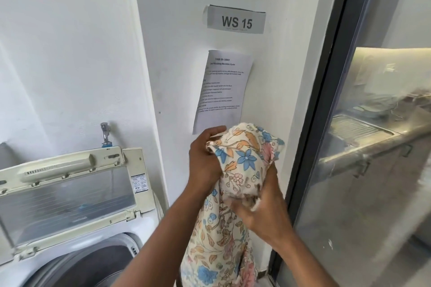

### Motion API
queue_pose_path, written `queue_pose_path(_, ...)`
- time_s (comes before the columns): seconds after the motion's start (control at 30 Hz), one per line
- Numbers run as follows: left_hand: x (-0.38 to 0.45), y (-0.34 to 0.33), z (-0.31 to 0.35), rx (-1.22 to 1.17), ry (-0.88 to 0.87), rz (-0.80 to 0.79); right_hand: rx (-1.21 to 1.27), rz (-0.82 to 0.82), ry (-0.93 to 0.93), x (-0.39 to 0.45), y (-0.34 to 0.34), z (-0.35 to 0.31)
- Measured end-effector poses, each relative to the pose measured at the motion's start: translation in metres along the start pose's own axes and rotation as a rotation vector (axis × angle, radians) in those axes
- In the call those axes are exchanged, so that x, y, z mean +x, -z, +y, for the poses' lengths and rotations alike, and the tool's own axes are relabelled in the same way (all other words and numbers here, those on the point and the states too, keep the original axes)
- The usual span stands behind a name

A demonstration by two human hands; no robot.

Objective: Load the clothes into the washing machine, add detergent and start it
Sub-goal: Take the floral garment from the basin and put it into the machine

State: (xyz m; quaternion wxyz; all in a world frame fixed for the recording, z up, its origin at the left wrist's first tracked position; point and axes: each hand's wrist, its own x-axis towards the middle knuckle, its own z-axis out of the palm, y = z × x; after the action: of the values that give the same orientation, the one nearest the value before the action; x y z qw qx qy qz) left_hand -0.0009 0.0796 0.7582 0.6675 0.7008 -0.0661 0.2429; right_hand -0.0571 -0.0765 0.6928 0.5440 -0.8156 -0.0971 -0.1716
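both hands, left hand (205, 161) and right hand (263, 212), have their fingers closed on a floral cloth (238, 170) held up before the wall's printed sheet (224, 88). the washing machine (70, 251) stands lower left, lid (67, 196) raised, drum contents hidden.

Two hands (205, 158), one floral cloth (242, 165), one washing machine (70, 251), two wall papers (224, 88)

A grey label (235, 20) reading "WS 15" is stuck high on the white wall (177, 30); just below it hangs a printed sheet (224, 87), its lower edge curling off the wall; a metal tap (105, 134) sticks out at left; at right, a dark-framed glass door (363, 123) shows a steel sink counter (363, 137) behind it.
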Motion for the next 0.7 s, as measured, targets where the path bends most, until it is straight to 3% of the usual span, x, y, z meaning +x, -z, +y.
queue_pose_path(0.13,0.003,-0.024,0.02,0.13,-0.152,-0.205,-0.226,0.199,0.02,0.0,-0.023,-0.004)
queue_pose_path(0.3,-0.012,-0.04,0.032,0.192,-0.268,-0.392,0.033,0.472,-0.136,0.005,-0.022,0.002)
queue_pose_path(0.5,-0.046,-0.005,-0.016,-0.007,-0.111,-0.476,0.223,0.541,-0.224,0.029,0.001,-0.001)
queue_pose_path(0.6,-0.072,0.004,-0.058,0.121,0.007,-0.562,0.529,0.57,-0.29,0.047,0.011,-0.016)
queue_pose_path(0.7,-0.09,0.003,-0.088,0.231,0.09,-0.493,0.825,0.522,-0.276,0.06,0.02,-0.038)
